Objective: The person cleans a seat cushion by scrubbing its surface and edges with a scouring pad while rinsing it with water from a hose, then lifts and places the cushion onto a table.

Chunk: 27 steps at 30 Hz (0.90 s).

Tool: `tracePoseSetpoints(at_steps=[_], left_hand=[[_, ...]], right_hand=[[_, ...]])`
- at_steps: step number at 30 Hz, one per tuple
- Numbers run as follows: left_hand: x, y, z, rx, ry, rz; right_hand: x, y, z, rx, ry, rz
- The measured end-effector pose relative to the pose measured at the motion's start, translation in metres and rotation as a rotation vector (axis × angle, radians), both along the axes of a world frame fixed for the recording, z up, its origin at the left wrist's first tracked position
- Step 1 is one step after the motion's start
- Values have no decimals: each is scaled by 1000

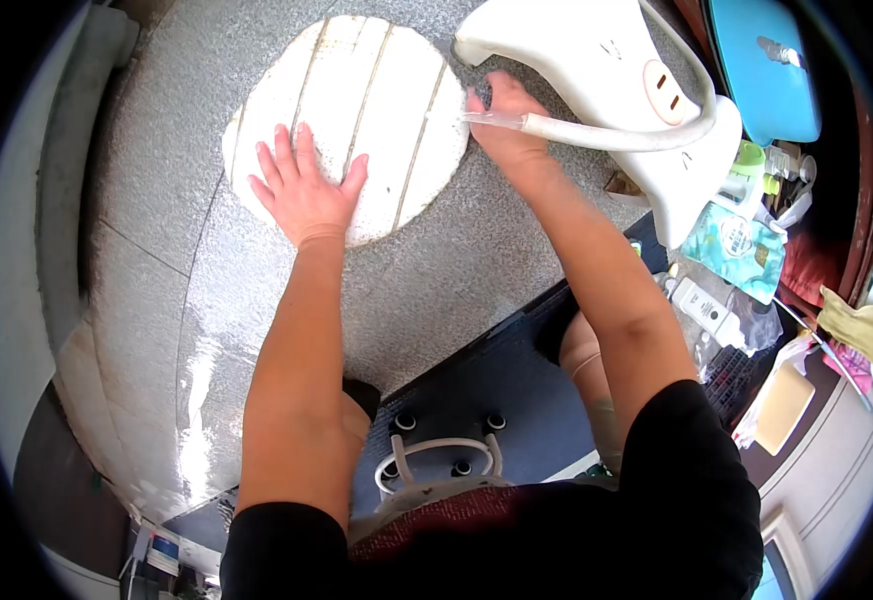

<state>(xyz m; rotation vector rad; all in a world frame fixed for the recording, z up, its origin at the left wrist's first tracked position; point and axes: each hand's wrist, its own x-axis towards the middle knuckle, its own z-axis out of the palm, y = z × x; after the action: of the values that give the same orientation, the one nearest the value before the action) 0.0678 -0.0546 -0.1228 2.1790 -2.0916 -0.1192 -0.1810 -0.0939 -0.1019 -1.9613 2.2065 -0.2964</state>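
A round, white grooved board (pixel 377 120) lies flat on the wet grey stone floor (pixel 437 290), with the left hand (pixel 309 195) pressed open upon it, fingers spread and gripping nothing. At the board's right edge is the right hand (pixel 510 125), fingers bent, a pale hose (pixel 597 136) crossing over it; whether it grips the hose or the rim, I cannot tell. Beyond sits a white moulded plastic piece (pixel 607 50) with two slots, near a blue container (pixel 767 80).
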Motion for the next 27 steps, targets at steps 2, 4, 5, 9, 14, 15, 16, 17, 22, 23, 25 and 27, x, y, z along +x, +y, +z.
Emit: tracePoseSetpoints(at_steps=[2,4,5,9,14,15,16,17,22,23,25,27], left_hand=[[1,-3,1,4,7,-3],[1,-2,1,9,18,-6],[1,-3,1,17,34,6],[1,-2,1,52,32,-14],[4,5,1,123,-37,-71],[6,16,3,162,-44,-85],[8,28,7,195,-49,-148],[11,37,11,230,0,-221],[15,44,7,198,46,-281],[16,43,6,199,48,-275],[17,45,5,151,107,-241],[19,47,-1,109,149,-209]], right_hand=[[10,-2,-1,15,-14,25],[24,19,10,71,80,245],[35,46,13,107,65,390],[47,52,33,394,9,452],[53,-8,23,6,-178,-8],[69,0,31,-15,-261,46],[83,4,33,-20,-333,64],[95,5,32,-43,-387,91],[82,-29,-1,-25,-138,279],[76,-39,-7,-123,-121,122],[82,-39,-4,-122,-82,-53],[126,-2,-9,-120,-176,-15]])
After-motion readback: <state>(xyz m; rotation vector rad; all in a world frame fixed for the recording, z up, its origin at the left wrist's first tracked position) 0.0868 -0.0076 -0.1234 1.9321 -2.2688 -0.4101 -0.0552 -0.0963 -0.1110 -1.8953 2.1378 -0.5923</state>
